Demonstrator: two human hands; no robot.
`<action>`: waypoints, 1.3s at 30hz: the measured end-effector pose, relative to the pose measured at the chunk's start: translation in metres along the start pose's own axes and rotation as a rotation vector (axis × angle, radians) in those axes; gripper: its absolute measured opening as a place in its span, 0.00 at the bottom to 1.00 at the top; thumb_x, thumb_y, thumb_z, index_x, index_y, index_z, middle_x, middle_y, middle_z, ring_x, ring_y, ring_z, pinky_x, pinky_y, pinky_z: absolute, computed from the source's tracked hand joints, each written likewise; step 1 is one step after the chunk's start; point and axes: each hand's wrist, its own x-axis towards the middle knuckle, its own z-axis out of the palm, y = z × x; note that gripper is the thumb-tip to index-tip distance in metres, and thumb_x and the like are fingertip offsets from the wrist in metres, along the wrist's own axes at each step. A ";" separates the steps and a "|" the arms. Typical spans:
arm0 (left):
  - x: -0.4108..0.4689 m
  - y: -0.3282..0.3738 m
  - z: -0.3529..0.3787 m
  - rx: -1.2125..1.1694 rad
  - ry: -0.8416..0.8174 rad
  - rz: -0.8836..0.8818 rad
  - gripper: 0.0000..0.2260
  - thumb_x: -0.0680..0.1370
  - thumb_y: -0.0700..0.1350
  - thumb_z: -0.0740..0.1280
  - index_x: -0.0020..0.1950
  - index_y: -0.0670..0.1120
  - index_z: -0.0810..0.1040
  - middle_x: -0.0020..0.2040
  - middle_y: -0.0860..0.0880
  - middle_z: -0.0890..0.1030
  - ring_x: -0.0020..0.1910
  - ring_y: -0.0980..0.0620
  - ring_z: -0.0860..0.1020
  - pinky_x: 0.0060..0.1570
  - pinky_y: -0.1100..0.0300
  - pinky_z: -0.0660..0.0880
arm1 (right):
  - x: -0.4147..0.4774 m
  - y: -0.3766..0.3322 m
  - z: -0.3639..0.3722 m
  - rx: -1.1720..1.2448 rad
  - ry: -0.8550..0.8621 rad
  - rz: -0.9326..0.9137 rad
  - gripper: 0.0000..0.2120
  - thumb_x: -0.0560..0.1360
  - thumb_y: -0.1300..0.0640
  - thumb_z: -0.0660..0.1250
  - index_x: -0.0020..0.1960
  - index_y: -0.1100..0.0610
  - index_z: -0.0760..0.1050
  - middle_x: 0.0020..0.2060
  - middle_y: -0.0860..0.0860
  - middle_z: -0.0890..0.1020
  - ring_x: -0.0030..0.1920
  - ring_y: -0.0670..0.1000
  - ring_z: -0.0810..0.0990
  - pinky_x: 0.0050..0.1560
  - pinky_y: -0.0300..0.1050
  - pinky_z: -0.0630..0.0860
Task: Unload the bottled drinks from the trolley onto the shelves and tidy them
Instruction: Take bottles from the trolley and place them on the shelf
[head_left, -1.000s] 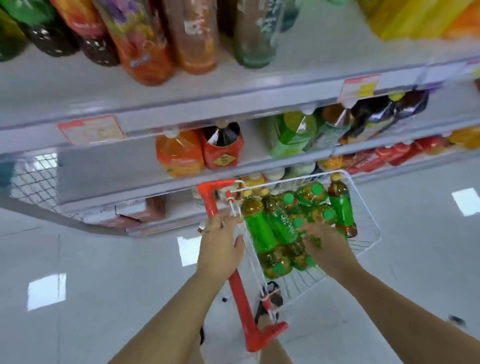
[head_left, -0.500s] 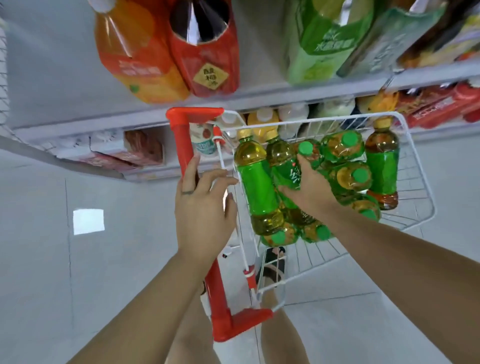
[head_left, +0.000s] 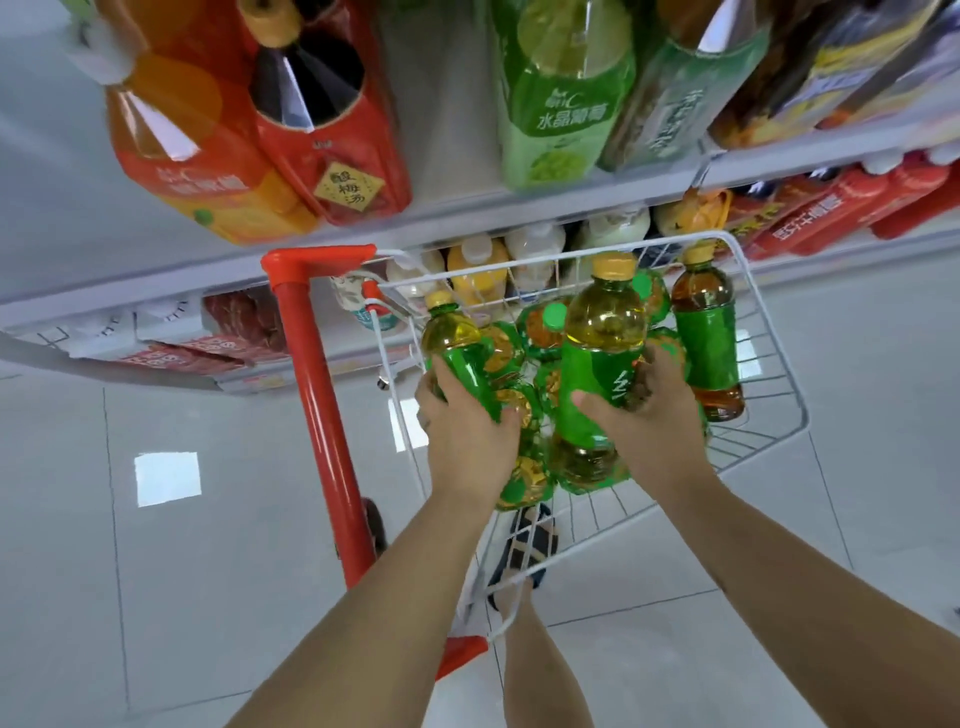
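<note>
Head view: L hand (head_left: 467, 436) has its grip wrapped round a green-label btl (head_left: 457, 348) at the handle-side edge of the trolley basket (head_left: 768, 340). R hand (head_left: 649, 415) grip holds a second green btl (head_left: 597, 358) above the pile in the basket's middle. More green btls (head_left: 519, 478) lie piled inside the basket, a darker btl (head_left: 704, 338) stands upright by its right wall, and a shelf (head_left: 467, 213) w/ big drinks sits just beyond the basket.
</note>
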 end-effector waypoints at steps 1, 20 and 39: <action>0.003 0.001 0.008 0.076 0.001 -0.042 0.40 0.75 0.47 0.67 0.77 0.44 0.43 0.74 0.39 0.52 0.71 0.39 0.56 0.65 0.50 0.63 | -0.001 0.001 -0.005 0.008 0.014 -0.009 0.26 0.65 0.59 0.76 0.60 0.50 0.70 0.48 0.42 0.81 0.48 0.40 0.81 0.50 0.42 0.78; 0.032 0.009 0.035 -0.088 -0.023 -0.047 0.28 0.70 0.45 0.73 0.67 0.46 0.67 0.51 0.48 0.79 0.47 0.49 0.78 0.42 0.61 0.71 | -0.009 0.015 -0.030 0.092 0.105 -0.006 0.28 0.65 0.63 0.76 0.62 0.52 0.71 0.48 0.42 0.81 0.47 0.39 0.81 0.45 0.37 0.80; -0.084 0.039 -0.357 -0.441 0.267 0.782 0.33 0.60 0.50 0.80 0.58 0.63 0.67 0.51 0.71 0.74 0.52 0.69 0.75 0.49 0.75 0.70 | -0.146 -0.304 0.098 0.146 -0.021 -0.551 0.25 0.62 0.63 0.77 0.52 0.44 0.73 0.46 0.38 0.81 0.48 0.38 0.80 0.49 0.33 0.76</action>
